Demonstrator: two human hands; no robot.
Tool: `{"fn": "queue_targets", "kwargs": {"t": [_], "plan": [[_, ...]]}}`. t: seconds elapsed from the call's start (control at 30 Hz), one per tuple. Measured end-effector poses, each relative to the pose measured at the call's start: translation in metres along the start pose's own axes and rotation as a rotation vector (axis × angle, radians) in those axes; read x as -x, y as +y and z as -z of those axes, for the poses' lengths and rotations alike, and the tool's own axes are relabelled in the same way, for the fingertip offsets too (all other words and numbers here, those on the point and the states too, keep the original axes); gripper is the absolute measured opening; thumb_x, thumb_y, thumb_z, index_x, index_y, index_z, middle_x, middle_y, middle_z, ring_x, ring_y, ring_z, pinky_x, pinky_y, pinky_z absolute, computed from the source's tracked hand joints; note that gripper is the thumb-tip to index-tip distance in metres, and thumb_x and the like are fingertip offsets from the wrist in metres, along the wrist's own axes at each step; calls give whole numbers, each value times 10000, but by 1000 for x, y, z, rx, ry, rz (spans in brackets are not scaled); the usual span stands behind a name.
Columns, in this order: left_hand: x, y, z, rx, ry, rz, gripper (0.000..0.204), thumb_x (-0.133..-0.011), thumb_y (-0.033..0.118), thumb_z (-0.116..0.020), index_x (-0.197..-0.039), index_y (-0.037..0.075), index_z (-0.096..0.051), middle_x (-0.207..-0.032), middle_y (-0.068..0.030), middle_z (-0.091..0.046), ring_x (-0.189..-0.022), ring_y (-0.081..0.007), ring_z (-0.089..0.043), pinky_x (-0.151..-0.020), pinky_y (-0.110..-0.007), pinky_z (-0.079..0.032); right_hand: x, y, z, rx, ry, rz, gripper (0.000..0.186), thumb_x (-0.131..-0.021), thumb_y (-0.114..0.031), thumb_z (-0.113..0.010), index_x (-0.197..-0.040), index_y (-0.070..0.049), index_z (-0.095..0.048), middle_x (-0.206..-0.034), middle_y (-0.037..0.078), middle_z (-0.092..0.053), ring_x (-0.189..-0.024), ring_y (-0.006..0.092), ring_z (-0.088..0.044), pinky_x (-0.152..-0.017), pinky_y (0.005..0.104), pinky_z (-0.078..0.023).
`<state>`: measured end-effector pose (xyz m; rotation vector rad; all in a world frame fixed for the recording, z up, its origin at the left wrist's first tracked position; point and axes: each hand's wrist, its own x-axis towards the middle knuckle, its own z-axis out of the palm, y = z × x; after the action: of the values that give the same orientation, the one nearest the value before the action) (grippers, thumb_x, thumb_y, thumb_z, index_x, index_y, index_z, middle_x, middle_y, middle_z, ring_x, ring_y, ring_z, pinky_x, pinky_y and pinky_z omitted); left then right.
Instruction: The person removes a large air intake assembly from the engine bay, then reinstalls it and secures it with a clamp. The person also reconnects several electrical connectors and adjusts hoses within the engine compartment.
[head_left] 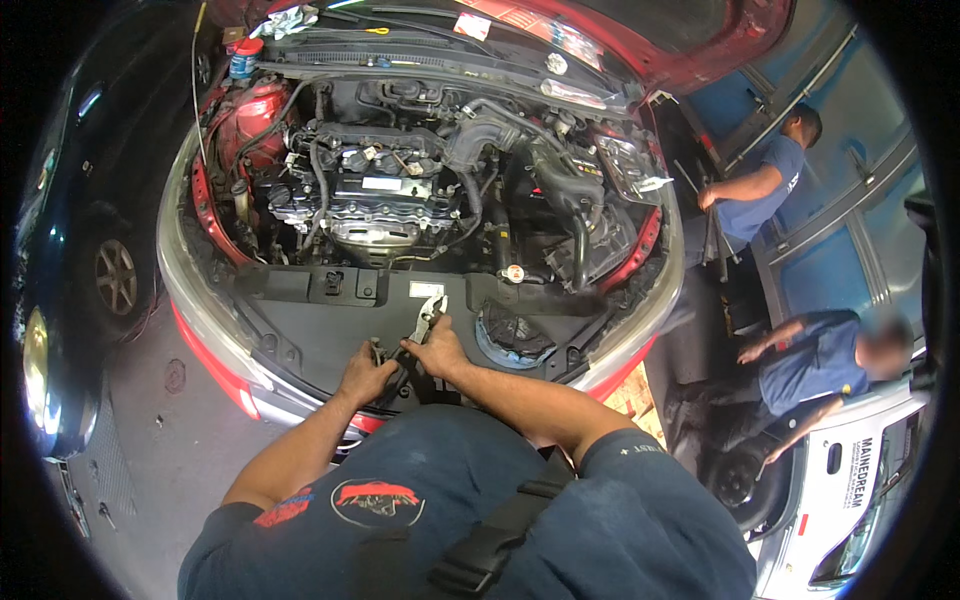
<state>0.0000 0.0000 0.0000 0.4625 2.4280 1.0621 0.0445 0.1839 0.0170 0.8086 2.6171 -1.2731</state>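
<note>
Silver-headed pliers [427, 320] gripped by right hand [440, 350], held over black front panel [310, 330] before engine [385, 190] | left hand [367, 376] curled close beside right; whether anything is held there cannot be told.

In the middle of the frame, the lower part of the silver-headed tool [430, 315] is hidden from us by the right hand [438, 350], and we cannot tell whether the small dark piece [377, 351] at the left hand [366, 378] belongs to it. At the top, the raised red hood [720, 70] is cut off, as is the dark shirt [450, 490] at the bottom. We lose parts of the dark car [75, 250], far left, and the white vehicle [820, 510], lower right, to the black rim. The head of one co-worker [812, 365], right, is blurred; what the other co-worker [765, 190], upper right, grips is too small for us to name.
</note>
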Motion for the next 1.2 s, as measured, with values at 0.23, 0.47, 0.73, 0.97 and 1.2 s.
{"fn": "queue_targets", "kwargs": {"t": [0.23, 0.47, 0.73, 0.97, 1.2], "plan": [[-13, -9, 13, 884, -455, 321, 366, -859, 261, -639, -1130, 19, -682, -980, -111, -708, -871, -227, -680, -806, -369, -555, -1, 14, -17, -397, -12, -65, 652, -841, -159, -777, -1318, 72, -396, -1120, 215, -653, -1021, 292, -667, -886, 372, -547], [27, 6, 24, 987, -245, 69, 466, -797, 158, -648, -1237, 17, -589, -1090, -116, -660, -988, -226, -640, -898, -362, -522, 26, -32, 21, -454, -304, 310, 642, -889, -210, -751, -1390, 35, -434, -1187, 202, -622, -1025, 222, -621, -822, 343, -537], [62, 27, 64, 493, -78, -299, 524, -788, 187, -690, -1254, 12, -528, -1121, -115, -639, -1040, -242, -622, -929, -362, -499, 72, -23, 60, -872, -567, 127, 360, -753, -146, -699, -1083, -43, -598, -1061, 78, -592, -1049, 188, -569, -906, 354, -460], [68, 75, 86, 147, 64, -615, 571, -761, 174, -719, -1256, -7, -501, -1148, -223, -529, -1094, -406, -557, -962, -435, -469, 98, -36, 87, -1275, -943, 481, 684, -598, -317, -764, -1217, -46, -659, -1643, 230, -201, -1522, 370, -187, -1203, 469, -154], [70, 94, 79, 190, 16, -642, 579, -798, 247, -731, -1262, -17, -510, -1087, -230, -549, -1056, -407, -577, -928, -447, -489, 104, -44, 93, -1303, -831, 592, 806, -599, -355, -720, -1299, 28, -603, -1590, 255, -271, -1473, 389, -280, -1212, 494, -174]]}}
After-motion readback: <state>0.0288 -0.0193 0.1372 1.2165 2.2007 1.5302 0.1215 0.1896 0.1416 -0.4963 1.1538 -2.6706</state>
